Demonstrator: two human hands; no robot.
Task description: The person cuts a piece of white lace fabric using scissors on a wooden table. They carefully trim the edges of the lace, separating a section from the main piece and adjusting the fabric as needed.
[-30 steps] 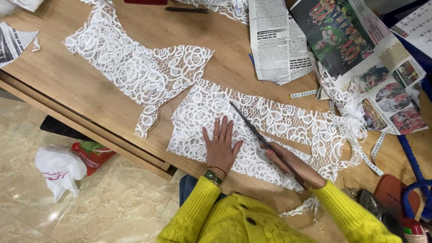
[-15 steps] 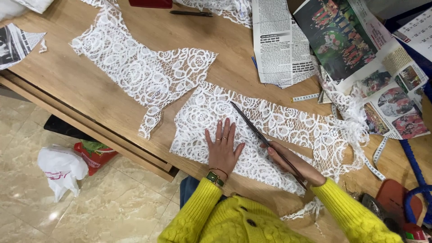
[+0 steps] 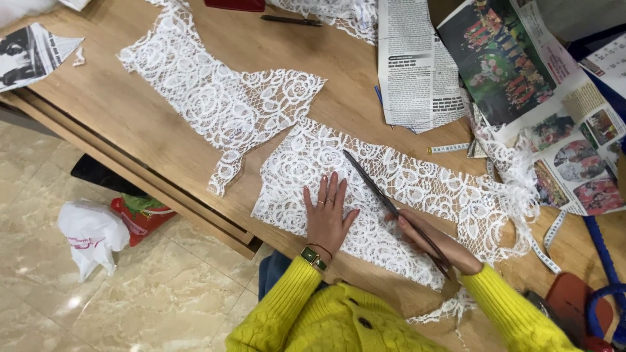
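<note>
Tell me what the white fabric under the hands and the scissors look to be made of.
White fabric: openwork lace, seemingly cotton or synthetic thread; the table shows through its floral holes. Scissors: long, thin, dark blades, probably metal with a dull finish.

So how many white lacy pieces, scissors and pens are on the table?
Lace pieces: 3, one under the left hand, one beside it, one at the top edge
Scissors: 1, in the right hand, blades at
Pens: 1
Total: 5
</note>
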